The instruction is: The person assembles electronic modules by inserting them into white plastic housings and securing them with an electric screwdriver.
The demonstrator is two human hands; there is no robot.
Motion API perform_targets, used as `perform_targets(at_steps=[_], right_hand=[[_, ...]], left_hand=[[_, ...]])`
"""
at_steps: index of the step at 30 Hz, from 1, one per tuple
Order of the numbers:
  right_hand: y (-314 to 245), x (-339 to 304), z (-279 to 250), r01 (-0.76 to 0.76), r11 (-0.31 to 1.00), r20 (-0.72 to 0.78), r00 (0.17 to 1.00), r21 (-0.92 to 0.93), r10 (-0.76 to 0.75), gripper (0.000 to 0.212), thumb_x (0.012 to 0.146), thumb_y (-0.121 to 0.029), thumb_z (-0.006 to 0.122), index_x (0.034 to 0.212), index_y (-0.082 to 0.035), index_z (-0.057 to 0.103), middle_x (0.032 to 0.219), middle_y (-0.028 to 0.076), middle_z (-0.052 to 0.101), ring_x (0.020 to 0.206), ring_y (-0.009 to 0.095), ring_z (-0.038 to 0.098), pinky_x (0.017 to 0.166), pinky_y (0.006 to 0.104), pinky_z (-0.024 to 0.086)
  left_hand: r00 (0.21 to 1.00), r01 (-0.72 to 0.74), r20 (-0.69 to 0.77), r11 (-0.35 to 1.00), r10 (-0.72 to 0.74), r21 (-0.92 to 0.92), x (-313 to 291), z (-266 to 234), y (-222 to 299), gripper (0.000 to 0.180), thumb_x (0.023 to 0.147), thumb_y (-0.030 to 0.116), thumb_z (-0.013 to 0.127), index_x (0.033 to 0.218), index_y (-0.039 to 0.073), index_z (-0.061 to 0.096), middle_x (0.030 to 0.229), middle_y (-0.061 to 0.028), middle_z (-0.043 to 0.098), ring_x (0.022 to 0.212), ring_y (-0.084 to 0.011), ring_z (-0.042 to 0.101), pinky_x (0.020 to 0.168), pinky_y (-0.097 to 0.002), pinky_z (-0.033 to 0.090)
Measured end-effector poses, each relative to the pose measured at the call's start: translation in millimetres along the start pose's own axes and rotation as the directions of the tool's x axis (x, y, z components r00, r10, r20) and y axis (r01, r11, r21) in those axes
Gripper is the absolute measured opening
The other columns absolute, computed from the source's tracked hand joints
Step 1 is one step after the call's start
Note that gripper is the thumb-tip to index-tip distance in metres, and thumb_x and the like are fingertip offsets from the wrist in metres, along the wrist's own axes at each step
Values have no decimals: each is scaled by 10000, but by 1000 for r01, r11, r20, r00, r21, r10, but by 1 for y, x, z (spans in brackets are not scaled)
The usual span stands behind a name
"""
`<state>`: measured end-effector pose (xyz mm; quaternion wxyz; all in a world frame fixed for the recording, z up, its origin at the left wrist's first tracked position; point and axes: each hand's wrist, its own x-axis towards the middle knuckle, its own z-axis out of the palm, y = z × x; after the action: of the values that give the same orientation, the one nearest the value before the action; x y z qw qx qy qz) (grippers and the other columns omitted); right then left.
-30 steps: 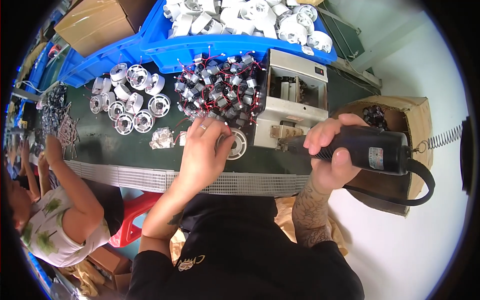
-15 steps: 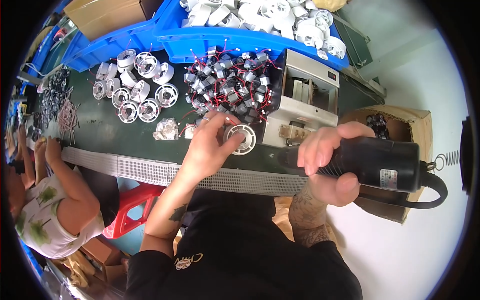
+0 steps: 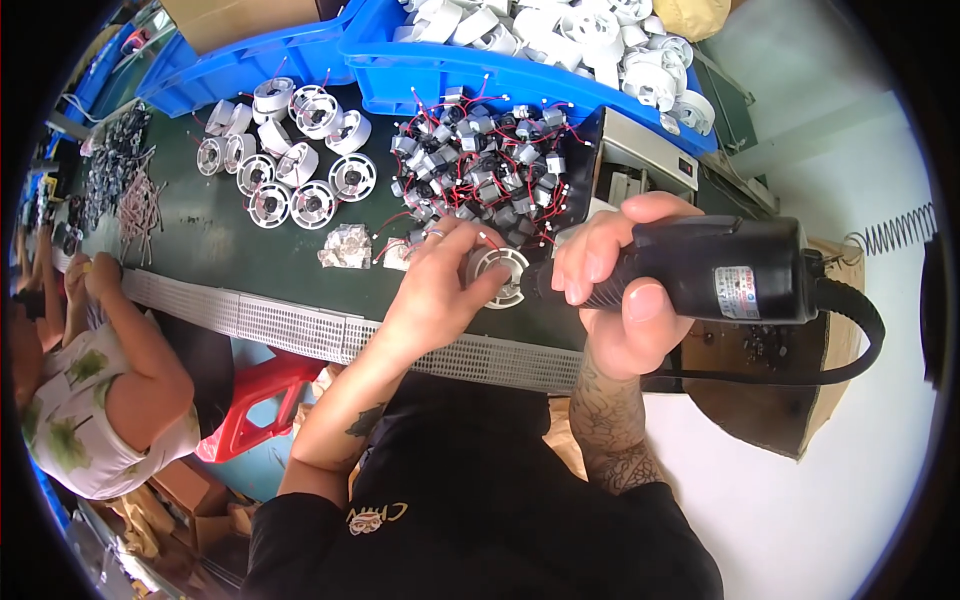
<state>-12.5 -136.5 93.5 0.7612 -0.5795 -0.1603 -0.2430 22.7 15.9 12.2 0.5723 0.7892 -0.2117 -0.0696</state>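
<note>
My left hand (image 3: 440, 290) holds a round white plastic housing (image 3: 515, 284) with a slotted rim down on the dark green bench, thumb and fingers closed about it. A red wire stands up from the housing by my fingers. In my right hand (image 3: 625, 280) is a black electric screwdriver (image 3: 725, 270), lying nearly level, my fingers wrapped around its body. Its nose points left and is right at the housing's edge; whether the bit touches it is hidden. Just behind my left hand lies a heap of small grey motors (image 3: 480, 165) with red and black wires.
Several white housings (image 3: 313, 203) stand in a group on the left. A small pale packet (image 3: 346, 247) lies near them. Behind are blue bins (image 3: 440, 92), one full of white parts. A beige machine (image 3: 650, 150) and a cardboard box (image 3: 800, 425) are rightward. A co-worker (image 3: 110, 390) sits left.
My right hand has brought the screwdriver leftward, its nose now up against the housing. My left hand keeps its hold. The whole view has shifted a little.
</note>
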Motion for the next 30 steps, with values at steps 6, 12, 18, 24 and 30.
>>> perform_targets(at_steps=[6, 12, 18, 24, 30], right_hand=[[3, 0, 0, -9, 999, 68, 998, -47, 12, 487, 825, -272, 670, 1145, 10, 436, 724, 81, 518, 546, 156, 513, 480, 317, 462], [7, -3, 3, -16, 999, 28, 999, -46, 17, 467, 814, -239, 664, 1136, 18, 443, 721, 83, 516, 542, 155, 511, 479, 316, 463], [6, -6, 0, 12, 1000, 17, 1000, -5, -12, 566, 851, -311, 662, 1223, 26, 403, 769, 81, 528, 592, 169, 527, 542, 336, 472], [-21, -17, -29, 139, 973, -64, 990, 185, -129, 736, 828, -498, 699, 1282, -19, 372, 794, 65, 560, 610, 170, 551, 540, 313, 464], [-27, -39, -50, 56, 995, -142, 989, 77, -44, 728, 811, -437, 743, 1264, 4, 382, 783, 79, 559, 583, 171, 544, 521, 311, 460]], left_hand=[[999, 50, 13, 999, -49, -5, -1, -2, 6, 250, 802, 99, 703, 1024, 49, 601, 919, -84, 526, 756, -206, 509, 646, -322, 424], [997, 78, 26, 997, -77, -7, -2, -1, 6, 249, 814, 144, 700, 1024, 51, 604, 987, -128, 553, 913, -319, 581, 758, -392, 480], [991, -73, -109, 997, 77, 39, -7, 8, -1, 243, 767, 70, 728, 998, 60, 654, 1059, -118, 555, 893, -299, 574, 761, -384, 481], [912, -327, -221, 938, 346, 119, -13, -6, 3, 90, 783, 30, 724, 869, 22, 699, 997, -101, 681, 932, -237, 624, 849, -347, 477], [703, 143, -696, 930, 146, 340, 55, -118, -18, 196, 857, 239, 692, 935, 61, 715, 814, -77, 698, 705, -168, 651, 645, -286, 490]])
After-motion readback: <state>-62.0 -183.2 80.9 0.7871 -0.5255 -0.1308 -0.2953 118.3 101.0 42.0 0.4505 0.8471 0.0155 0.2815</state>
